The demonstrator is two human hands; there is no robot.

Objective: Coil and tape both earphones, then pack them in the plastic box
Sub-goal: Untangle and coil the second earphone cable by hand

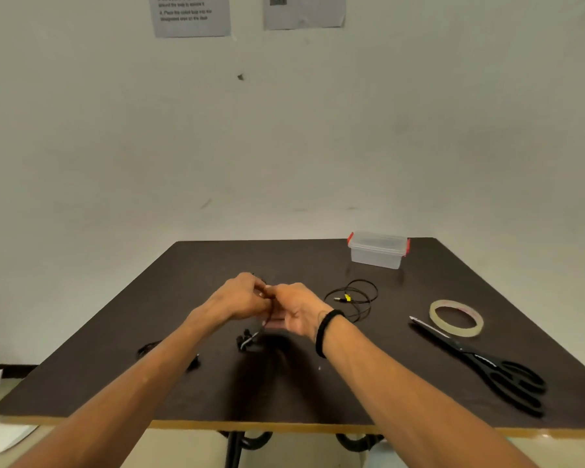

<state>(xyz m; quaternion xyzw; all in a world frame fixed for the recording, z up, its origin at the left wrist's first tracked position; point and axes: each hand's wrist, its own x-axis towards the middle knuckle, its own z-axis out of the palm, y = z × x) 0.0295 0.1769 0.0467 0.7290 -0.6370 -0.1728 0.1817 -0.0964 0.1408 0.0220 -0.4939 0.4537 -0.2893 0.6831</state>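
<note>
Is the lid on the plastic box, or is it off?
On: the plastic box has its lid on top, red clips at both ends.

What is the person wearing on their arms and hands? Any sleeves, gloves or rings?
Both arms are bare with no sleeves showing. The left hand wears nothing that can be seen: no glove or watch. The right hand is also ungloved, but a black band, like a hair tie or cord bracelet, circles its wrist. The fingers are too blurred to tell about rings.
</note>
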